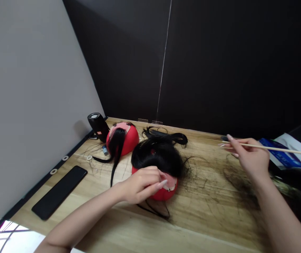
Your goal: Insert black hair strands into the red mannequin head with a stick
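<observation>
A red dome-shaped form (163, 195) stands near the middle of the table, with a pinkish hairpiece base (170, 181) pinned on it and long black hair (157, 154) swept over its far side. My left hand (146, 184) rests over the near part of this base, its fingers pinched together; whatever lies between the fingertips is too small to make out. Off to the right and raised above the table, my right hand (253, 156) grips a long thin wooden stick (284, 149), whose far end runs out of view.
Behind, a second red form (131, 140) carries another hairpiece beside a black cylindrical speaker (97, 126). A black phone (59, 192) lies at left near small white rings (53, 172). Loose hairs are scattered over the wooden table (205, 218). Blue-and-white packaging (283, 154) sits at right. Dark panels (218, 70) border the back.
</observation>
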`<state>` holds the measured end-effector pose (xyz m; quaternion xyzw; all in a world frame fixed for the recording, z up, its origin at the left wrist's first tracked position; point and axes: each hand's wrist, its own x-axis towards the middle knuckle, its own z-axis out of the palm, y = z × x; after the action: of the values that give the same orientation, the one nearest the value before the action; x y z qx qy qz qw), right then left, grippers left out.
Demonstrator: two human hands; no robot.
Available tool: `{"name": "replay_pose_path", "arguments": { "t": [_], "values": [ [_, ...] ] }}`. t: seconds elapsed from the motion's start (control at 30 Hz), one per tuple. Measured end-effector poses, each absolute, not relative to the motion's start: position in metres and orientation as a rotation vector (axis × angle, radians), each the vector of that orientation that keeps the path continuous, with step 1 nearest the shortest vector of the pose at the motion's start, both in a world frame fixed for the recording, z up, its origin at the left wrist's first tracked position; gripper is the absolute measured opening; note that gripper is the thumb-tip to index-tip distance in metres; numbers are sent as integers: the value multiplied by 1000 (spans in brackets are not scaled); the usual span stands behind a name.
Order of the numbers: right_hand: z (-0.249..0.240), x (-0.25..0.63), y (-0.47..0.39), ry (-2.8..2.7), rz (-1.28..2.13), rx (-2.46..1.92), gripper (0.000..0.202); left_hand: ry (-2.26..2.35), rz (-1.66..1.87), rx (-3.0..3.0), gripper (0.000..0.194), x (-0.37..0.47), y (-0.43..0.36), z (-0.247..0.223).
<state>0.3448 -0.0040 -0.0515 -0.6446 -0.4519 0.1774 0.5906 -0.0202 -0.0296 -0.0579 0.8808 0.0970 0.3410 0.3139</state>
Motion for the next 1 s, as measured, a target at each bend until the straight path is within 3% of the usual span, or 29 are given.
{"name": "replay_pose_path", "arguments": {
  "t": [0.13, 0.27, 0.47, 0.63, 1.0],
  "values": [
    [-40, 304, -36, -1219, 830, -1315, 48, 379, 848, 2128, 28, -23, -36, -37],
    [-30, 263, -60, -1302, 1104, -1169, 37, 555, 839, 2081, 31, -25, -39, -21],
    [-7, 197, -71, -1304, 1586, -921, 47, 678, 982, 2156, 32, -16, -40, -2],
    [-3, 190, -62, -1234, 1504, -821, 25, 628, 1134, 2038, 34, 0, -41, 19],
    [4, 208, -61, -1259, 1268, -906, 27, 228, 1234, 1301, 44, 18, -35, 22]
  ]
}}
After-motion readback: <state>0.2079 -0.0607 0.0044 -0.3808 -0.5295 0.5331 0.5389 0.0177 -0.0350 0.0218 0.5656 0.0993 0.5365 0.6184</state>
